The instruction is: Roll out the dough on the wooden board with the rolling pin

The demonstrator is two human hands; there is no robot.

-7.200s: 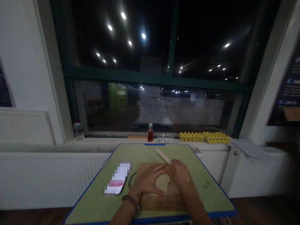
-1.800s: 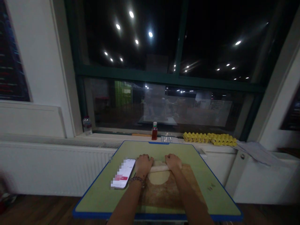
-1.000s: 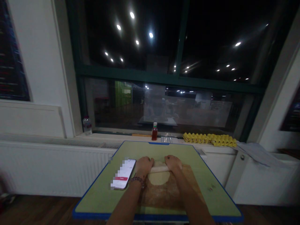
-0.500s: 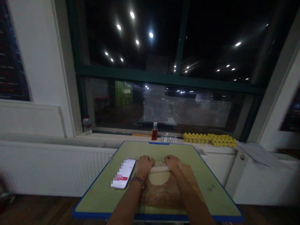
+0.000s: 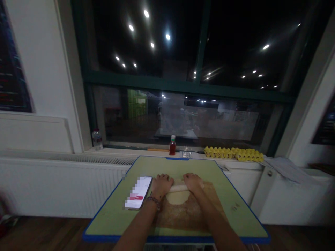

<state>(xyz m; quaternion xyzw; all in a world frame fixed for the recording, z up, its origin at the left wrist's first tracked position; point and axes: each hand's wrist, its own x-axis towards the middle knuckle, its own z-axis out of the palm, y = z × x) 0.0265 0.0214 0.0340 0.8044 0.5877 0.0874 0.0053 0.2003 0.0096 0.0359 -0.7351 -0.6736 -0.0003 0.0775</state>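
Note:
A pale rolling pin [image 5: 179,188] lies across a flattened round of dough [image 5: 178,198], which shows in front of the pin and a little behind it. My left hand [image 5: 162,184] is closed over the pin's left end, with a beaded bracelet on the wrist. Over the right end, my right hand [image 5: 193,182] grips in the same way. Beneath the dough is a brown, flour-dusted board [image 5: 185,218]. The pin's ends are hidden under my hands.
The board rests on a small green table [image 5: 110,216] with a blue rim. A lit phone [image 5: 140,191] lies left of my left hand. On the windowsill beyond stand a red-filled bottle [image 5: 172,147], a clear bottle [image 5: 97,140] and yellow egg trays [image 5: 232,153].
The view has shifted slightly. Both hands stay on the rolling pin over the dough, with only a very small movement of the left fingers.

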